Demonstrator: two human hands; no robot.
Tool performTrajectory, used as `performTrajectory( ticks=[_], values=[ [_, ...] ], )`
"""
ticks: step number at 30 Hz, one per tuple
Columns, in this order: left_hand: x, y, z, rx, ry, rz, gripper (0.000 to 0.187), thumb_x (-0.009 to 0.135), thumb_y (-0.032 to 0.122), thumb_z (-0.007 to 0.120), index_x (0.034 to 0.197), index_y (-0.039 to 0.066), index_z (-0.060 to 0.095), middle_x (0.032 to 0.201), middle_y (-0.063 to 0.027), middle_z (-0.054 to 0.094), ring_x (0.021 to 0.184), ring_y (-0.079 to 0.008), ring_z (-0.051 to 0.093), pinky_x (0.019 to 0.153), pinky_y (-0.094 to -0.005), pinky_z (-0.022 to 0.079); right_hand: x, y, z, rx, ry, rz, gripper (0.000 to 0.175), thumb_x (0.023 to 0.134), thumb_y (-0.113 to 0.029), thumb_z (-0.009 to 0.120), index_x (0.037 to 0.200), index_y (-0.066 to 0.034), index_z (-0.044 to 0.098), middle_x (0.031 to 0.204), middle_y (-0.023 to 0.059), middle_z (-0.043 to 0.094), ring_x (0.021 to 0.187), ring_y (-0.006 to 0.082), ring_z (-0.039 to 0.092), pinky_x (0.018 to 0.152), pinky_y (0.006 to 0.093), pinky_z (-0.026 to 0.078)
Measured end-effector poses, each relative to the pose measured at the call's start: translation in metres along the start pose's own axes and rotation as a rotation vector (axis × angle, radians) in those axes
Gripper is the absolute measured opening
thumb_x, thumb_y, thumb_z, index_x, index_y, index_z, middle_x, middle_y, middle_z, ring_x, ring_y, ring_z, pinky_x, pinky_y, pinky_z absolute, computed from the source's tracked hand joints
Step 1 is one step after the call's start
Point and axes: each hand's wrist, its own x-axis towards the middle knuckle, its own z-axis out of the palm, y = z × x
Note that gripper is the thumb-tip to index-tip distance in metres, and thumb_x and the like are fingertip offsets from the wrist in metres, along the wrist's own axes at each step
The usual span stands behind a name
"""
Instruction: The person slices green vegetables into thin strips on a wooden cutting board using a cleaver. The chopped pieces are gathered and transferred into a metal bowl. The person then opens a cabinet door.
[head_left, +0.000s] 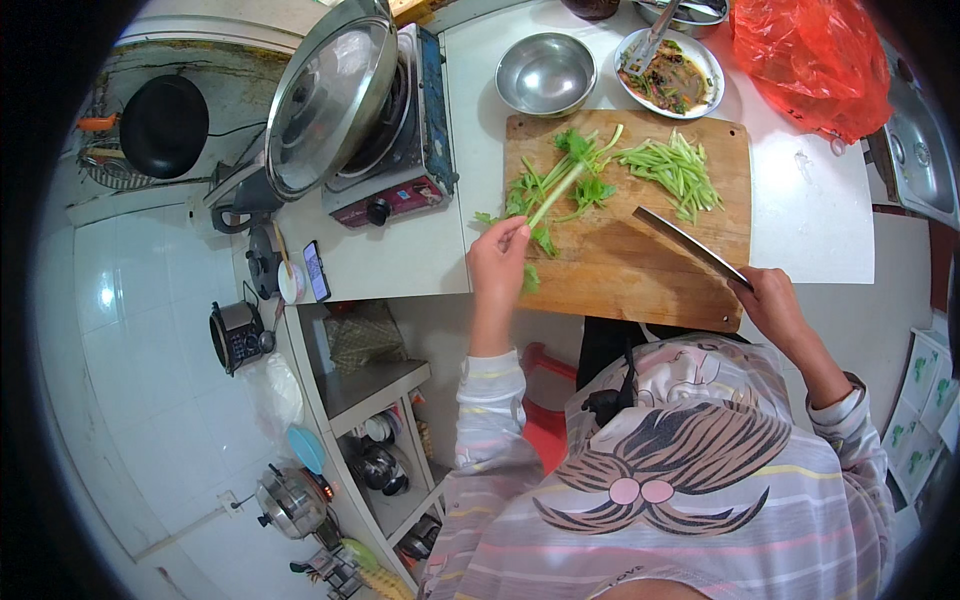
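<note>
My left hand (504, 244) pinches the end of a pale green celery stalk (556, 196) at the left of the wooden cutting board (630, 281). Leafy celery sprigs (592, 191) lie around that stalk. My right hand (766, 296) grips the handle of a kitchen knife (690, 246), its blade slanting over the board's right half, apart from the celery. Beyond the blade, a pile of cut celery pieces (675, 174) rests at the board's upper right.
Behind the board stand a steel bowl (546, 73) and a white bowl of food (701, 64) with a slotted utensil. A red plastic bag (810, 64) is at right, near a sink (919, 150). Left are a gas stove (390, 199), a lidded pan (330, 105) and a phone (316, 271).
</note>
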Motion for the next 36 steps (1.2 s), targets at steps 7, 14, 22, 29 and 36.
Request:
performTrajectory(
  ticks=[7,14,22,29,36],
  values=[
    [0.002,-0.022,0.014,-0.327,-0.043,-0.108,0.029,0.099,0.020,0.070,0.118,-0.001,0.071,0.082,-0.0021,0.071,0.072,-0.0068,0.063,0.061,-0.0248,0.051,-0.007,0.004,0.003,0.007,-0.031,-0.018,0.012,0.087,-0.009,0.068,0.089,0.0025,0.069,0.078,0.0261,0.066,0.077,0.0458,0.065,0.070,0.0527,0.051],
    [-0.005,-0.014,0.006,0.505,0.089,0.241,0.021,0.092,0.023,0.076,0.107,0.008,0.077,0.091,-0.0084,0.070,0.075,-0.0259,0.065,0.066,-0.0386,0.050,-0.012,-0.007,0.001,0.027,-0.035,-0.016,0.012,0.089,-0.010,0.068,0.089,0.0024,0.068,0.077,0.0262,0.065,0.076,0.0463,0.064,0.069,0.0524,0.051],
    [-0.039,0.017,-0.008,0.449,0.159,0.252,0.021,0.088,0.023,0.078,0.101,0.007,0.079,0.084,-0.0080,0.063,0.080,-0.0301,0.060,0.071,-0.0416,0.048,-0.016,-0.007,-0.005,0.092,-0.013,-0.008,0.012,0.089,-0.009,0.068,0.088,0.0025,0.068,0.075,0.0259,0.064,0.073,0.0462,0.064,0.066,0.0508,0.050],
    [-0.071,-0.008,0.049,0.031,-0.393,0.202,0.022,0.087,0.019,0.079,0.105,0.006,0.079,0.082,-0.0079,0.060,0.082,-0.0287,0.058,0.073,-0.0401,0.046,-0.033,0.008,-0.013,0.123,0.032,0.115,0.017,0.095,-0.012,0.066,0.093,0.0040,0.068,0.072,0.0284,0.059,0.068,0.0492,0.055,0.060,0.0474,0.045],
    [-0.076,-0.014,0.077,0.559,-0.211,0.647,0.033,0.085,0.017,0.077,0.117,0.012,0.076,0.100,-0.0046,0.064,0.098,-0.0256,0.058,0.086,-0.0416,0.043,-0.043,0.015,-0.017,0.096,0.016,0.153,0.019,0.097,-0.016,0.065,0.094,0.0029,0.069,0.072,0.0278,0.059,0.068,0.0491,0.056,0.060,0.0492,0.045]
  ],
)
